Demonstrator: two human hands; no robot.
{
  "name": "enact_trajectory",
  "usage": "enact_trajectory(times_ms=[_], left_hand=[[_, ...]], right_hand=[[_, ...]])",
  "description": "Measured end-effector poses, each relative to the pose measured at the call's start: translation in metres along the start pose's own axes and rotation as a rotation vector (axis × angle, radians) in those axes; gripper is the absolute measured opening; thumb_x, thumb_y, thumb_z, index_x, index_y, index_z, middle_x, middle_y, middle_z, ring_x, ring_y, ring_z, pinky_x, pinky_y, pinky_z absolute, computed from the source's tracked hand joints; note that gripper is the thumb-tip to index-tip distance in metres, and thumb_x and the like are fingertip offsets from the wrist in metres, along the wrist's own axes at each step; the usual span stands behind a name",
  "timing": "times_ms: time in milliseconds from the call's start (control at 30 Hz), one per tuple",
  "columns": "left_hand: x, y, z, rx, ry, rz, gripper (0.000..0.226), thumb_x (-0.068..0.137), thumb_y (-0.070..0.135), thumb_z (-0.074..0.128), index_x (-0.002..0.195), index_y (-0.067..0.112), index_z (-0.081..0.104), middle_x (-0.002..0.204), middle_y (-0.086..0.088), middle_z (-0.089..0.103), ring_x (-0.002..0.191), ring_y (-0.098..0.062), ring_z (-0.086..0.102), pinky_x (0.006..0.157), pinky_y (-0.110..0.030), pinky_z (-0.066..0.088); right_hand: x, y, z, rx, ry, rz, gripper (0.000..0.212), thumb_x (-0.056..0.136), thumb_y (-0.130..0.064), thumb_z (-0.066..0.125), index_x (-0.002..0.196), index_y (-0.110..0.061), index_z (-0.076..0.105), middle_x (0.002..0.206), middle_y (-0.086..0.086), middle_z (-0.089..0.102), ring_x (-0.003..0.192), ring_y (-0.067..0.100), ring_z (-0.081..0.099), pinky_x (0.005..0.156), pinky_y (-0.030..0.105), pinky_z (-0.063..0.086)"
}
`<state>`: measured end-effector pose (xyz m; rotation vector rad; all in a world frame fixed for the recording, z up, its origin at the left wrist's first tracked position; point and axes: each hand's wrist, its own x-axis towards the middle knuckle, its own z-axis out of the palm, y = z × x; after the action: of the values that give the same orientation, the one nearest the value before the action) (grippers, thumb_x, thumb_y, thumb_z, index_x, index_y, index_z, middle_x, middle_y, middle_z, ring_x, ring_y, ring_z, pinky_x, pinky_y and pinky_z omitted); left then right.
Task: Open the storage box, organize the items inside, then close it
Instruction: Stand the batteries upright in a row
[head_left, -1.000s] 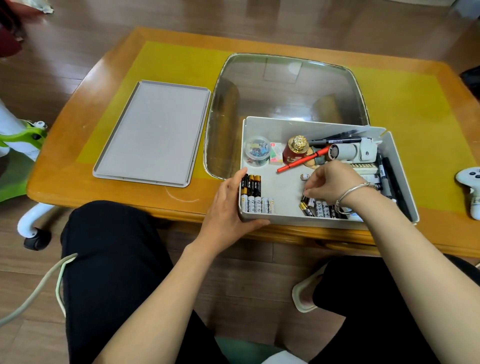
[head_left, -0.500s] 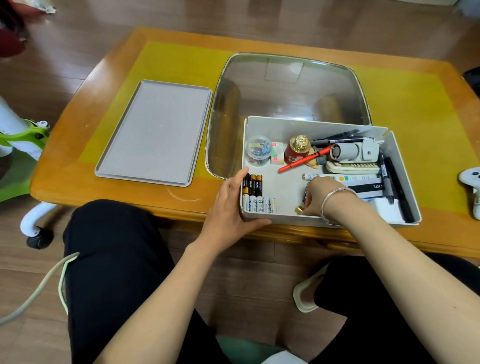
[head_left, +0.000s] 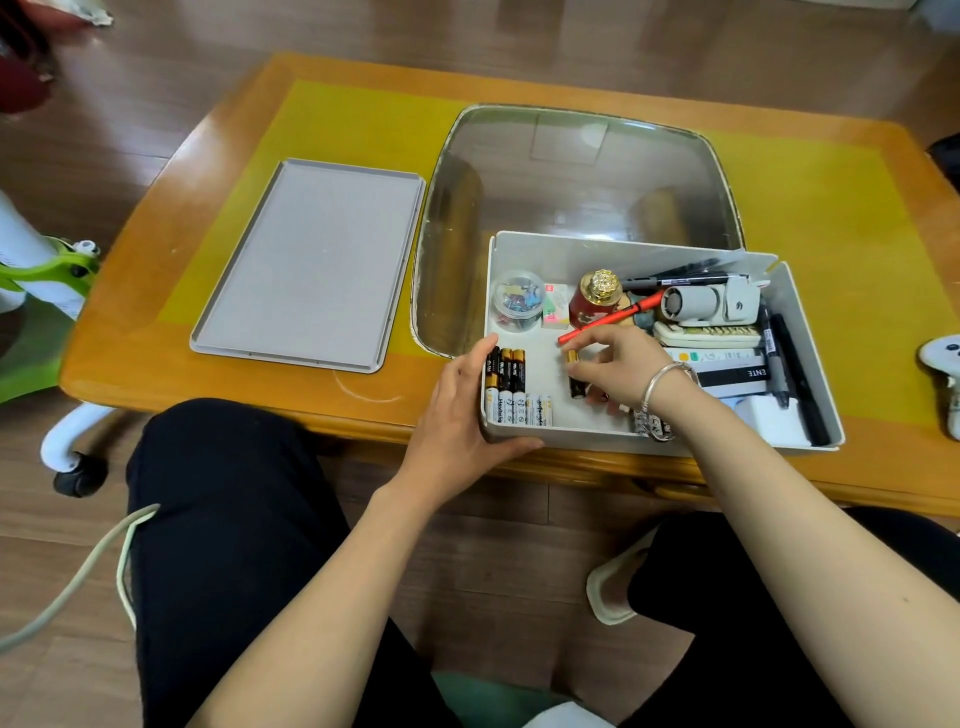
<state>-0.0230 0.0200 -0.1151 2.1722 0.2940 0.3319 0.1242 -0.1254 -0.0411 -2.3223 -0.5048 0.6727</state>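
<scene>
The white storage box stands open at the table's near edge. Its grey lid lies flat on the table to the left. My left hand grips the box's near left corner, thumb on the front wall. Just inside that corner lies a tidy row of batteries. My right hand is inside the box and pinches one black-and-gold battery above the floor. More loose batteries lie under my right wrist. A red pen, a red-and-gold bottle and a clip jar sit behind.
A white camera-like device, black markers and flat packets fill the box's right side. A glass inset sits in the yellow-topped wooden table. A white game controller lies at the right edge. A chair base stands left.
My right hand has left the loose batteries at the box's near wall and moved left and up, now pinching one battery. My left hand has stayed on the corner.
</scene>
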Motion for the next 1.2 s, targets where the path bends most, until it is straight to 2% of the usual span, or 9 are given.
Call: enact_trajectory(times_ms=[133, 200, 267, 400, 500, 633, 1000, 1100, 1200], left_hand=[[0.000, 0.001, 0.000, 0.004, 0.005, 0.002, 0.112, 0.060, 0.057, 0.079, 0.145, 0.048, 0.008, 0.142, 0.011, 0.030, 0.122, 0.004, 0.031, 0.094, -0.025, 0.040], [0.000, 0.001, 0.000, 0.005, 0.005, 0.007, 0.112, 0.060, 0.059, 0.078, 0.146, 0.047, 0.008, 0.142, 0.009, 0.030, 0.123, 0.001, 0.033, 0.094, -0.026, 0.041], [0.000, 0.001, 0.000, 0.003, 0.001, 0.007, 0.111, 0.060, 0.060, 0.077, 0.146, 0.045, 0.008, 0.143, 0.008, 0.030, 0.126, -0.003, 0.035, 0.096, -0.029, 0.043], [0.000, 0.001, 0.000, 0.006, -0.003, 0.005, 0.112, 0.061, 0.060, 0.077, 0.146, 0.046, 0.007, 0.145, 0.006, 0.029, 0.130, -0.010, 0.035, 0.098, -0.032, 0.044], [0.000, 0.001, 0.000, 0.001, -0.004, 0.002, 0.111, 0.060, 0.064, 0.074, 0.146, 0.047, 0.006, 0.144, 0.005, 0.030, 0.129, -0.010, 0.036, 0.098, -0.031, 0.044], [-0.001, 0.001, 0.000, 0.006, -0.004, -0.005, 0.112, 0.060, 0.061, 0.077, 0.146, 0.046, 0.006, 0.144, 0.006, 0.030, 0.128, -0.009, 0.036, 0.097, -0.031, 0.044], [0.000, 0.002, 0.000, -0.002, -0.012, -0.012, 0.112, 0.059, 0.063, 0.075, 0.146, 0.047, 0.007, 0.144, 0.005, 0.030, 0.130, -0.012, 0.037, 0.100, -0.040, 0.047], [0.000, 0.002, 0.000, 0.000, -0.010, -0.018, 0.112, 0.058, 0.065, 0.074, 0.145, 0.049, 0.007, 0.144, 0.007, 0.030, 0.130, -0.011, 0.036, 0.098, -0.039, 0.048], [0.000, 0.001, 0.001, -0.008, -0.004, -0.006, 0.111, 0.057, 0.068, 0.072, 0.145, 0.051, 0.005, 0.143, 0.009, 0.030, 0.129, -0.009, 0.037, 0.096, -0.034, 0.047]], right_hand=[[0.012, -0.007, 0.014, -0.011, -0.007, -0.007, 0.018, 0.083, -0.013, 0.071, 0.098, -0.011, 0.063, 0.065, 0.004, 0.064, 0.042, 0.012, 0.061, 0.036, 0.021, 0.046], [0.018, -0.009, 0.020, -0.088, 0.033, -0.050, 0.024, 0.080, -0.016, 0.073, 0.102, -0.010, 0.066, 0.077, 0.004, 0.067, 0.060, 0.018, 0.064, 0.060, 0.031, 0.056], [0.021, -0.009, 0.024, -0.152, 0.046, -0.056, 0.027, 0.080, -0.017, 0.074, 0.105, -0.011, 0.067, 0.093, 0.008, 0.070, 0.077, 0.020, 0.064, 0.081, 0.036, 0.054], [0.023, -0.007, 0.028, -0.163, -0.003, -0.040, 0.029, 0.081, -0.009, 0.069, 0.110, -0.014, 0.066, 0.103, 0.014, 0.069, 0.089, 0.025, 0.068, 0.091, 0.038, 0.051], [0.022, -0.008, 0.030, -0.146, -0.022, -0.067, 0.029, 0.083, -0.002, 0.064, 0.110, -0.012, 0.066, 0.093, 0.014, 0.071, 0.087, 0.025, 0.068, 0.091, 0.040, 0.051], [0.022, -0.008, 0.030, -0.155, -0.020, -0.093, 0.030, 0.084, 0.003, 0.055, 0.109, -0.009, 0.066, 0.099, 0.014, 0.069, 0.094, 0.027, 0.066, 0.093, 0.041, 0.050], [0.018, -0.005, 0.022, -0.208, 0.005, -0.074, 0.029, 0.082, -0.005, 0.063, 0.109, -0.012, 0.064, 0.087, 0.008, 0.070, 0.077, 0.020, 0.061, 0.082, 0.038, 0.054], [0.016, -0.005, 0.018, -0.251, -0.078, 0.029, 0.030, 0.081, -0.010, 0.068, 0.110, -0.011, 0.061, 0.079, 0.006, 0.070, 0.071, 0.021, 0.066, 0.077, 0.039, 0.057], [0.008, -0.010, 0.019, -0.107, -0.262, 0.181, 0.035, 0.081, -0.005, 0.070, 0.113, -0.007, 0.055, 0.076, 0.018, 0.071, 0.062, 0.023, 0.070, 0.061, 0.034, 0.060]])
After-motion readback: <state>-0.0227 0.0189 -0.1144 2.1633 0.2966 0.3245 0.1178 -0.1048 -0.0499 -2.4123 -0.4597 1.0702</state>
